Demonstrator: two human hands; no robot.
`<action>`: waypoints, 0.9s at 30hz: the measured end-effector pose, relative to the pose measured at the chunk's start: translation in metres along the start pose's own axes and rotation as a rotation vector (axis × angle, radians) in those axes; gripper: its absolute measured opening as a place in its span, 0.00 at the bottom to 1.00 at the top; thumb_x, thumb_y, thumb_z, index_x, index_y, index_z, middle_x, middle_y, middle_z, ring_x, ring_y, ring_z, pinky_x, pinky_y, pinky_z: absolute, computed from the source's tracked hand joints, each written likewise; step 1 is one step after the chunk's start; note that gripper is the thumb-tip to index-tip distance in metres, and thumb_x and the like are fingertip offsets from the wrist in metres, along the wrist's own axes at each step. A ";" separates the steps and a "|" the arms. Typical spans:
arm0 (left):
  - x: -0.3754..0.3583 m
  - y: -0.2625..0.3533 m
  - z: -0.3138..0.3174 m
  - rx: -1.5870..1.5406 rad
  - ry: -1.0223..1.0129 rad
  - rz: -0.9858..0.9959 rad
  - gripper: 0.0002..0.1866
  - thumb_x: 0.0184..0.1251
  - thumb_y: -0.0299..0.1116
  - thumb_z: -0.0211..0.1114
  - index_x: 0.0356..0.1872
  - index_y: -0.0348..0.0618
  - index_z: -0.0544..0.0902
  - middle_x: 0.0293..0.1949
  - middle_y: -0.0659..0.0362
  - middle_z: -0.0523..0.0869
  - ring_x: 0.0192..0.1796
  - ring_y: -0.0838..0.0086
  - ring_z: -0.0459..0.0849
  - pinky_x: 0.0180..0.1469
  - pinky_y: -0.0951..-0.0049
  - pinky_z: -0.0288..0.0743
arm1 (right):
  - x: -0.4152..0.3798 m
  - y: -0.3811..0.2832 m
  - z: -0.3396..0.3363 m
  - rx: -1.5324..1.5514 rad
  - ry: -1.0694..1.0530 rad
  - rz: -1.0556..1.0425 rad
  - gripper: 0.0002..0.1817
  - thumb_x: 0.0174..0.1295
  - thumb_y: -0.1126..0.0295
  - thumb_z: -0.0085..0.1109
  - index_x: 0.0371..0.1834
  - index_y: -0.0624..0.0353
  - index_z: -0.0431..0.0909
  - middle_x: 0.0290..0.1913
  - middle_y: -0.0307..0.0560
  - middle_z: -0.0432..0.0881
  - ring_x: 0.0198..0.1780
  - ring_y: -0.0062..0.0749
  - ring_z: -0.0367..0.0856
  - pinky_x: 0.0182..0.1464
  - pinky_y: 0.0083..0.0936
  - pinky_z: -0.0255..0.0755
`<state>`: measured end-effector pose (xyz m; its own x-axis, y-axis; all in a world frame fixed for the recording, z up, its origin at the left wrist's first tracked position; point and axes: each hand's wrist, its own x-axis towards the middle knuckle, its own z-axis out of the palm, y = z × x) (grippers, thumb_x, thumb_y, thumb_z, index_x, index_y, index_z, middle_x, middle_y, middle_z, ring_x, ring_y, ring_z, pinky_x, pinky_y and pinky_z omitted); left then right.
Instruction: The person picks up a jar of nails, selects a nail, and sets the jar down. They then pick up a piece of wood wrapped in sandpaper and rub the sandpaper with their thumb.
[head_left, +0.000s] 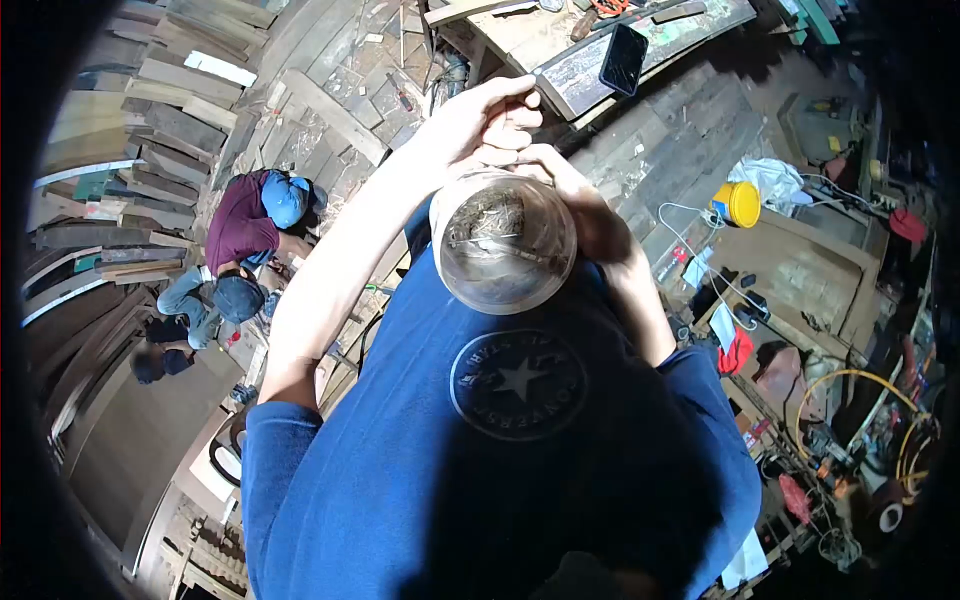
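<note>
A clear plastic jar [507, 265] with dry brown shreds inside sits close against my chest, between my forearms. Just beyond its far rim my two hands come together. My left hand [495, 125] has its fingers curled in, with the thumb and index finger stretched toward the workbench. Against it, my right hand [565, 180] is bent inward, its fingers closed and partly hidden behind the jar. What the fingers hold, if anything, I cannot tell.
A workbench [575, 85] stands ahead, a black phone [624, 60] at its edge. To the left, people [245, 225] crouch near stacked boards [165, 130]. A yellow bucket [738, 204], white cable [690, 245] and yellow hose [850, 375] lie to the right.
</note>
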<state>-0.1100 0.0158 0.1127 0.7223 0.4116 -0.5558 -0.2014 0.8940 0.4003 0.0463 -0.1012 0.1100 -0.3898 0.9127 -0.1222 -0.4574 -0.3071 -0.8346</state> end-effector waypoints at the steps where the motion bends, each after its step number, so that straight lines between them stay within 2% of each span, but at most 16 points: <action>1: -0.002 -0.004 0.003 -0.032 -0.016 0.025 0.14 0.73 0.45 0.60 0.45 0.44 0.78 0.30 0.67 0.77 0.19 0.87 0.64 0.18 0.90 0.67 | 0.000 -0.001 0.004 0.075 -0.022 0.000 0.32 0.66 0.56 0.51 0.68 0.68 0.65 0.65 0.54 0.73 0.68 0.39 0.68 0.71 0.32 0.56; 2: -0.002 -0.004 0.004 -0.030 -0.045 0.043 0.14 0.73 0.44 0.59 0.44 0.44 0.77 0.29 0.68 0.74 0.19 0.88 0.64 0.18 0.90 0.66 | 0.000 -0.001 0.005 0.148 -0.045 0.001 0.35 0.67 0.53 0.51 0.70 0.69 0.62 0.66 0.52 0.72 0.68 0.36 0.68 0.71 0.31 0.56; 4: -0.006 -0.005 0.002 -0.030 -0.101 0.078 0.13 0.74 0.44 0.58 0.42 0.45 0.75 0.27 0.70 0.69 0.20 0.88 0.63 0.19 0.89 0.64 | -0.004 -0.007 0.004 -0.138 -0.036 -0.011 0.39 0.67 0.50 0.53 0.73 0.68 0.57 0.66 0.54 0.70 0.69 0.36 0.65 0.72 0.32 0.54; 5: -0.001 -0.001 -0.011 -0.140 -0.307 0.027 0.12 0.76 0.43 0.56 0.39 0.46 0.72 0.26 0.70 0.65 0.21 0.89 0.62 0.19 0.87 0.58 | -0.007 -0.015 0.009 -0.159 -0.046 0.018 0.40 0.67 0.48 0.54 0.73 0.68 0.57 0.67 0.55 0.69 0.70 0.37 0.64 0.73 0.33 0.53; 6: -0.002 -0.001 -0.010 -0.123 -0.282 0.059 0.12 0.76 0.43 0.56 0.39 0.47 0.72 0.26 0.70 0.65 0.21 0.89 0.61 0.19 0.87 0.57 | -0.008 -0.020 0.013 -0.179 -0.058 0.046 0.41 0.67 0.47 0.54 0.73 0.68 0.57 0.67 0.56 0.69 0.71 0.38 0.63 0.73 0.33 0.52; 7: -0.005 0.000 -0.008 -0.107 -0.257 0.089 0.12 0.76 0.43 0.55 0.38 0.47 0.72 0.26 0.70 0.65 0.21 0.88 0.61 0.19 0.87 0.56 | -0.008 -0.017 0.016 -0.193 -0.058 -0.033 0.44 0.67 0.43 0.54 0.73 0.68 0.56 0.68 0.57 0.67 0.72 0.40 0.61 0.74 0.34 0.50; 8: -0.009 0.000 -0.006 -0.091 -0.232 0.119 0.12 0.76 0.43 0.55 0.38 0.47 0.71 0.27 0.70 0.65 0.21 0.88 0.60 0.19 0.87 0.54 | -0.008 -0.018 0.019 -0.213 -0.083 -0.055 0.44 0.67 0.43 0.54 0.73 0.68 0.56 0.69 0.56 0.66 0.72 0.40 0.61 0.74 0.34 0.51; 9: -0.012 -0.002 0.002 -0.056 -0.107 0.142 0.12 0.77 0.44 0.53 0.38 0.48 0.70 0.27 0.71 0.65 0.21 0.88 0.58 0.19 0.88 0.52 | -0.008 -0.021 0.021 -0.233 -0.107 -0.078 0.44 0.66 0.43 0.55 0.73 0.68 0.56 0.69 0.56 0.66 0.72 0.40 0.60 0.74 0.34 0.51; 11: -0.014 -0.002 0.001 -0.052 -0.136 0.153 0.12 0.77 0.44 0.53 0.38 0.48 0.69 0.27 0.71 0.64 0.21 0.88 0.57 0.19 0.87 0.52 | -0.010 -0.022 0.024 -0.196 -0.135 -0.062 0.47 0.63 0.43 0.59 0.74 0.67 0.54 0.71 0.56 0.63 0.73 0.39 0.59 0.74 0.33 0.51; 15: -0.015 0.000 -0.006 -0.071 -0.246 0.193 0.12 0.78 0.44 0.51 0.38 0.49 0.68 0.27 0.71 0.63 0.21 0.88 0.56 0.20 0.87 0.52 | -0.012 -0.012 0.020 -0.270 -0.048 -0.017 0.50 0.59 0.44 0.64 0.74 0.66 0.54 0.69 0.57 0.63 0.71 0.39 0.61 0.73 0.33 0.53; 18: -0.025 0.004 0.000 0.050 -0.128 0.281 0.12 0.78 0.44 0.51 0.38 0.49 0.67 0.28 0.71 0.63 0.22 0.89 0.56 0.20 0.87 0.51 | -0.013 -0.004 0.017 -0.298 0.034 -0.007 0.50 0.56 0.43 0.65 0.74 0.65 0.55 0.65 0.55 0.64 0.67 0.39 0.66 0.69 0.34 0.58; 19: -0.029 0.008 -0.003 0.038 -0.150 0.272 0.13 0.79 0.44 0.51 0.38 0.48 0.68 0.29 0.71 0.63 0.23 0.89 0.56 0.21 0.88 0.50 | -0.013 -0.007 0.020 -0.268 0.043 0.011 0.50 0.56 0.43 0.65 0.74 0.64 0.56 0.64 0.54 0.64 0.65 0.39 0.67 0.68 0.34 0.60; 22: -0.053 0.025 0.005 0.184 -0.137 0.402 0.14 0.77 0.45 0.54 0.36 0.47 0.70 0.31 0.69 0.67 0.24 0.88 0.57 0.22 0.87 0.51 | -0.008 -0.013 0.019 -0.321 0.126 0.053 0.55 0.50 0.39 0.65 0.73 0.65 0.55 0.55 0.49 0.67 0.60 0.34 0.69 0.65 0.30 0.61; 24: -0.075 0.039 0.016 0.420 -0.075 0.483 0.13 0.76 0.44 0.55 0.37 0.46 0.72 0.31 0.68 0.69 0.25 0.86 0.60 0.24 0.83 0.53 | -0.005 -0.015 0.017 -0.312 0.175 0.043 0.57 0.47 0.37 0.65 0.73 0.65 0.55 0.51 0.46 0.68 0.58 0.31 0.69 0.63 0.27 0.61; 26: -0.092 0.045 0.028 0.619 0.039 0.533 0.13 0.75 0.44 0.55 0.38 0.45 0.73 0.31 0.68 0.70 0.26 0.86 0.61 0.26 0.83 0.54 | -0.001 -0.016 0.017 -0.213 0.195 -0.003 0.56 0.46 0.38 0.65 0.72 0.65 0.56 0.48 0.44 0.68 0.56 0.30 0.70 0.62 0.27 0.62; 27: -0.101 0.044 0.037 0.733 0.051 0.547 0.13 0.75 0.44 0.55 0.38 0.44 0.74 0.30 0.68 0.70 0.26 0.86 0.62 0.26 0.83 0.54 | -0.001 -0.017 0.013 -0.212 0.205 0.012 0.55 0.45 0.41 0.66 0.72 0.65 0.56 0.52 0.47 0.70 0.58 0.33 0.71 0.63 0.29 0.64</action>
<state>-0.1680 0.0068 0.2134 0.6161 0.7676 -0.1767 -0.0242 0.2427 0.9698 0.0439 -0.1005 0.1316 -0.2146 0.9513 -0.2212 -0.2680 -0.2751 -0.9233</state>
